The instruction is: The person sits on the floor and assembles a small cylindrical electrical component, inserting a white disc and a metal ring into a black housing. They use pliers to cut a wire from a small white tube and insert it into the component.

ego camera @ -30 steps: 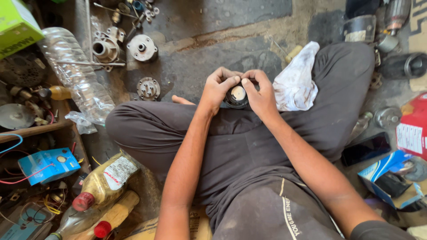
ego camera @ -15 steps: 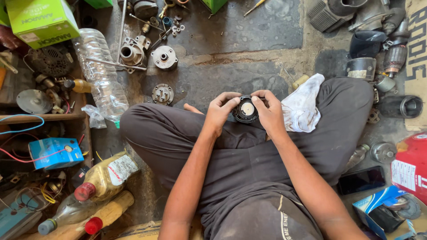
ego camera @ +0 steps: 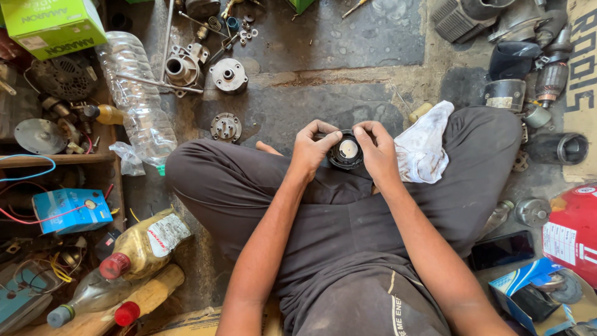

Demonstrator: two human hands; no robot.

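I sit cross-legged on the workshop floor [ego camera: 348,68], and both of my hands meet over my lap on a round black part with a pale centre [ego camera: 346,150]. My left hand [ego camera: 313,149] closes on it from the 9 o'clock side, fingers curled over the rim, thumb pressed against the edge. My right hand [ego camera: 377,152] closes on it from the 3 o'clock side in the same manner. The part rests just above my crossed shins, its face turned up. A soiled white rag [ego camera: 424,144] lies on my right thigh, just beside the right hand at 3 o'clock. At 10 o'clock, well apart, a small round metal plate [ego camera: 226,127] lies on the floor. Further out at 10 o'clock lies a clear plastic bottle [ego camera: 138,102] on its side.
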